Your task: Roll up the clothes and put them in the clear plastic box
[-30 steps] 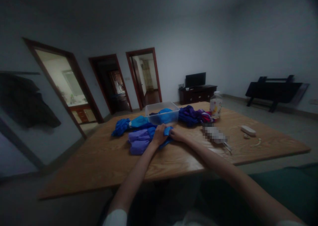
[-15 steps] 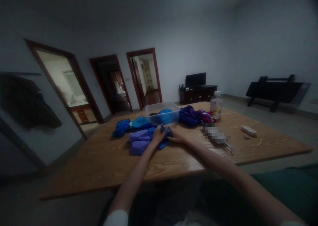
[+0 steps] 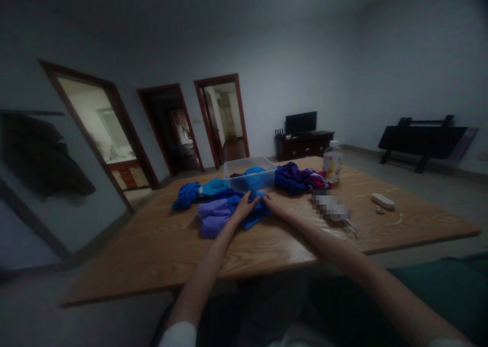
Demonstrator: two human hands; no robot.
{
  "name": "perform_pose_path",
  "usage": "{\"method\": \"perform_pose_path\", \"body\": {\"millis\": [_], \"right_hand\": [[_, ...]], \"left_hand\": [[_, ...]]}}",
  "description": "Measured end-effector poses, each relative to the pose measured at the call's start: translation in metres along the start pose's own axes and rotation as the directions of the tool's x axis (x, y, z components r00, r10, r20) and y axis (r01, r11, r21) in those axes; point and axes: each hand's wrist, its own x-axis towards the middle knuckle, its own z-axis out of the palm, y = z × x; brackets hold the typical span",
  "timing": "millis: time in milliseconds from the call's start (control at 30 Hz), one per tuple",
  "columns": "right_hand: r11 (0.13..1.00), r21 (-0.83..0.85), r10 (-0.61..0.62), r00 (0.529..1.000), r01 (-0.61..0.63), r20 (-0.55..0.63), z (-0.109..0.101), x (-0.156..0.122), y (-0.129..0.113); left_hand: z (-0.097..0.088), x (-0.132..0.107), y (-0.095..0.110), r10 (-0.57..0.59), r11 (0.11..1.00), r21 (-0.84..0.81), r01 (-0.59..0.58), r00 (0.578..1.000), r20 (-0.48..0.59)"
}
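Both my arms reach out over a wooden table (image 3: 160, 250). My left hand (image 3: 244, 208) and my right hand (image 3: 272, 204) meet on a small blue cloth (image 3: 256, 215), fingers pinched on its folds. The cloth lies on a lilac-purple garment (image 3: 211, 217). Just behind stands a clear plastic box (image 3: 249, 174) with blue fabric inside. More blue clothes (image 3: 196, 190) lie to the left of the box.
A dark purple and red clothes pile (image 3: 299, 178) and a plastic bottle (image 3: 332, 162) stand right of the box. A blurred object (image 3: 331, 207), a white case (image 3: 382, 200) and small bits lie further right. Doorways, a TV stand (image 3: 304, 142) and a dark bench (image 3: 421, 141) line the room.
My hands have shifted slightly on the blue cloth, working its folds; my left fingers now stretch more toward the box. Nothing else has moved.
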Motion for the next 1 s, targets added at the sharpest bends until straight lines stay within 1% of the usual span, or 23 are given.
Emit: {"method": "perform_pose_path", "body": {"millis": [67,133,233,300,367,433,500,600,700,800,900,1000], "right_hand": [[0.997,-0.004,-0.073,0.997,0.073,0.018,0.0,-0.002,-0.002],[0.991,0.006,-0.135,0.988,0.135,0.071,0.001,-0.004,-0.007],[0.99,0.015,-0.139,0.984,0.138,0.11,0.004,-0.006,-0.015],[0.992,0.006,-0.129,0.989,0.129,0.079,0.006,-0.006,-0.017],[0.991,-0.024,-0.132,0.991,0.132,0.03,0.007,-0.005,-0.016],[0.99,-0.064,-0.13,0.991,0.129,-0.011,0.007,-0.003,-0.011],[0.99,-0.076,-0.126,0.991,0.123,-0.036,0.007,0.0,-0.004],[0.988,-0.04,-0.154,0.987,0.152,-0.051,0.007,0.002,0.005],[0.983,-0.028,-0.184,0.982,0.182,-0.052,0.006,0.002,0.006],[0.98,-0.035,-0.199,0.978,0.197,-0.056,0.004,0.001,0.0],[0.976,-0.025,-0.217,0.976,0.216,-0.024,0.004,-0.001,-0.006],[0.979,0.002,-0.201,0.979,0.201,-0.041,0.008,-0.001,-0.006]], "left_hand": [[0.001,0.002,-0.005,0.027,1.0,-0.017,-0.026,0.999,0.027],[0.002,0.004,-0.009,0.026,0.999,-0.031,-0.025,0.999,0.047],[0.001,0.005,-0.011,-0.016,0.999,-0.038,0.018,0.998,0.052],[0.0,0.004,-0.009,-0.027,0.998,-0.055,0.029,0.999,0.047],[-0.001,0.004,-0.005,-0.067,0.996,-0.056,0.069,0.997,0.038],[-0.002,0.004,0.0,-0.128,0.99,-0.054,0.129,0.992,0.019],[-0.003,0.004,0.004,-0.154,0.984,-0.091,0.152,0.988,-0.02],[-0.005,0.005,0.006,-0.131,0.975,-0.193,0.107,0.985,-0.115],[-0.005,0.006,0.003,-0.12,0.973,-0.216,0.082,0.979,-0.166],[-0.004,0.006,-0.002,-0.066,0.979,-0.202,0.036,0.987,-0.146],[-0.002,0.005,-0.005,-0.001,0.981,-0.192,-0.021,0.994,-0.114],[0.0,0.006,-0.007,0.013,0.983,-0.182,-0.032,0.995,-0.103]]}}
